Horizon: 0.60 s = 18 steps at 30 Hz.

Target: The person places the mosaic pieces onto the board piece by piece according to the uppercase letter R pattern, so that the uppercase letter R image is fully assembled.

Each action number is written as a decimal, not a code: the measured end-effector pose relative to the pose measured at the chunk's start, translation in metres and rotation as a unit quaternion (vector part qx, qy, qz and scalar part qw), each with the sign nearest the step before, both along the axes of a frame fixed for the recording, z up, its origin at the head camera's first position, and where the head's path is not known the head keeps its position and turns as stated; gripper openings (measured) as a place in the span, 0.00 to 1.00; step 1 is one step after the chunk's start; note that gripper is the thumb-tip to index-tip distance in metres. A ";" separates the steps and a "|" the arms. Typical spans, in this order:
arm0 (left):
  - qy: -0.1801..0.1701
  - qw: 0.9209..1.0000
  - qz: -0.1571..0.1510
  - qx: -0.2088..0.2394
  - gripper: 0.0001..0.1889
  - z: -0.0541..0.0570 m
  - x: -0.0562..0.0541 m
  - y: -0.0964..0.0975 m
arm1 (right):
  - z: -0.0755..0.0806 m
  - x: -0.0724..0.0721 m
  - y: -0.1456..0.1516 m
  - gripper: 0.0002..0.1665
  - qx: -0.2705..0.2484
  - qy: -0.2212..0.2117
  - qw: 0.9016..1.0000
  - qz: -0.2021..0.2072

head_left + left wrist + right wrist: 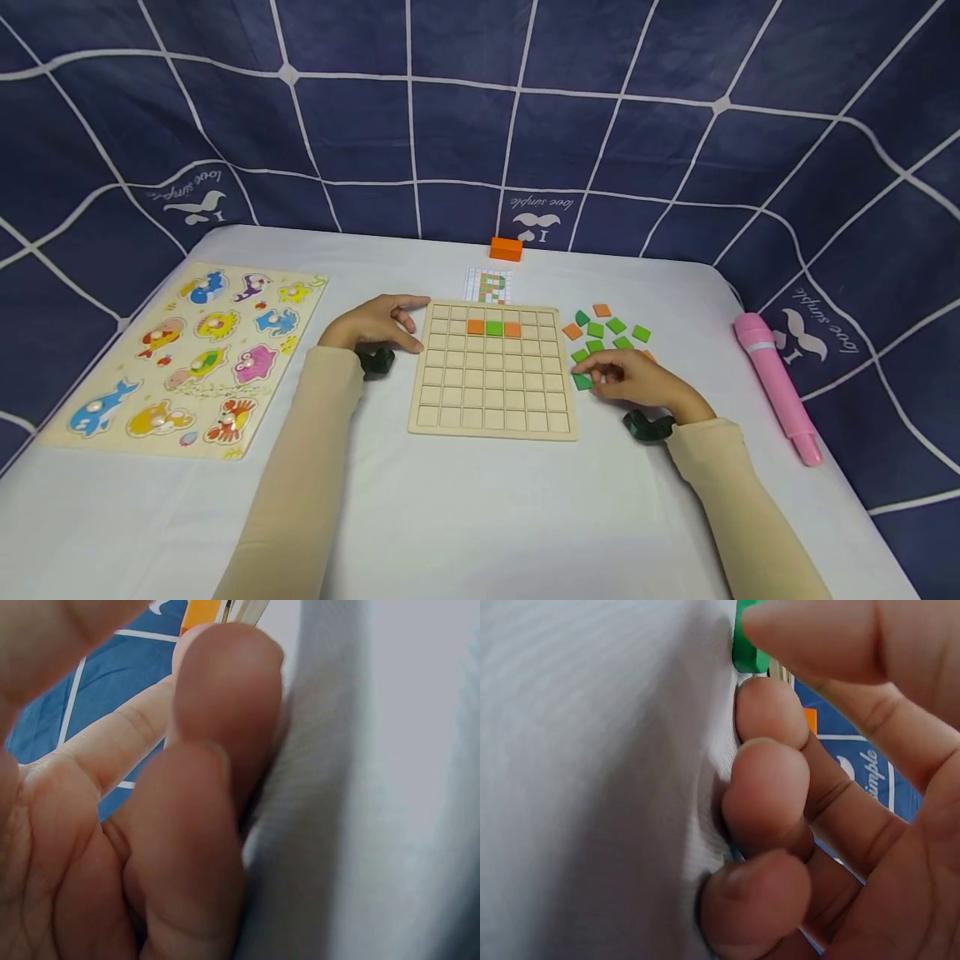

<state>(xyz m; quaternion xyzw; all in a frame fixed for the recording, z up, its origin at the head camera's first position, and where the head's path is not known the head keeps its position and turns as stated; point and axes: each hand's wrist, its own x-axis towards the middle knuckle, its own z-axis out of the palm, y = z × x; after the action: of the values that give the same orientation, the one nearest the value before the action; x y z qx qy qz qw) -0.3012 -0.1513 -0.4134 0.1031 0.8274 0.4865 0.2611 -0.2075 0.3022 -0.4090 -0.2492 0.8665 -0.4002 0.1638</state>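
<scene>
Right hand at a green tile, left hand on the board

My right hand (636,380) has its thumb and forefinger drawn together on a green tile (582,382), lightly pinched by the look of it; the other fingers curl in on nothing. My left hand (378,323) spreads thumb and forefinger along the left side of the board (492,423), touching rather than gripping, its remaining fingers bent.

The green tile lies at the counter (480,517), just beside the board's right edge. I judge it light, stiff and hard to break, probably wood, its painted face perhaps a little slippery. Being thin, it is best taken by two opposite edges, fingertips low.

Three tiles (493,329) sit in the board's second row from the far side: orange, green, orange. More loose tiles (596,330) scatter to the right, green and orange. Behind the board are a patterned card (491,287) and an orange block (506,249); a puzzle (180,408) lies far left, a pink microphone (777,387) far right.
</scene>
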 end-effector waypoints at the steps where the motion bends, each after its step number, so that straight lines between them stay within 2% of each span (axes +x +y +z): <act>1: 0.001 1.000 0.000 0.000 0.53 0.000 0.000 0.000 | 0.000 0.000 0.000 0.18 0.002 -0.001 1.000 0.001; 17: 0.004 1.000 -0.001 0.003 0.53 -0.001 -0.001 0.000 | -0.002 -0.001 -0.001 0.18 0.027 0.016 1.000 -0.004; 18: 0.004 1.000 -0.001 0.002 0.53 -0.002 -0.001 0.000 | 0.001 0.001 -0.003 0.18 0.026 0.018 0.999 -0.002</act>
<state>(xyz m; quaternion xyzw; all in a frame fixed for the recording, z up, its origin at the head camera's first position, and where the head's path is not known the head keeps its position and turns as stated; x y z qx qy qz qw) -0.3023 -0.1517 -0.4151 0.1061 0.8273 0.4876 0.2580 -0.2061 0.2989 -0.4077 -0.2508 0.8799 -0.3733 0.1535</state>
